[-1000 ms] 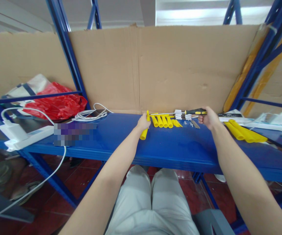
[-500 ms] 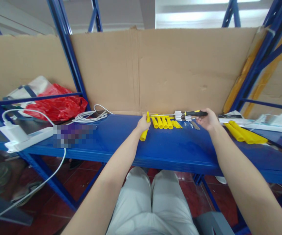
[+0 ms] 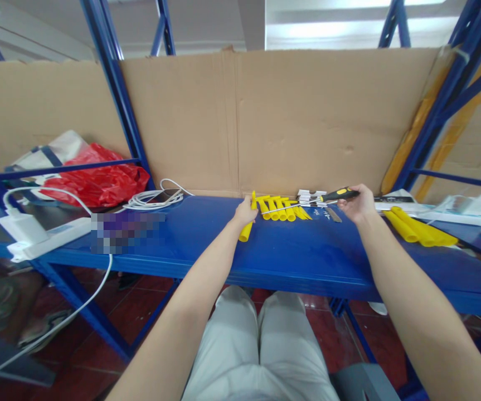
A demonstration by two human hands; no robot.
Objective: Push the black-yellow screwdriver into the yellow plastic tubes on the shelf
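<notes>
Red bag, coiled white cable, power strip

On the shelf, a row of plastic sleeves lies just before the cardboard sheet, between the left hand, which grips one sleeve, and the right hand. The screwdriver in the right hand reaches left over the row, perhaps touching it. A coiled cable and a power strip lie to the left, and more sleeves to the right.
</notes>
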